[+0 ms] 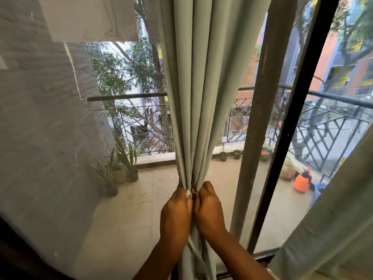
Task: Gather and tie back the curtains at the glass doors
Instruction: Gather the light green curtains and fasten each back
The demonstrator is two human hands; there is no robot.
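Both hands meet at the pale green curtain (196, 98), which hangs gathered in front of the screened glass door, its long folds running straight up. The left hand (176, 211) and right hand (207, 209) each clutch the bunch, side by side, equally near, seemingly cinching it for tying.

Single head cam, wide-angle, so nothing is being shared with a second view. It's looking forward and slightly down from standing height, close up on the gathered curtain (197, 98) at centre. Both forearms are entering from the near bottom edge. It's facing out through the glass doors (292, 138) to the balcony railing (333, 122) and street far beyond; edges are bowing.
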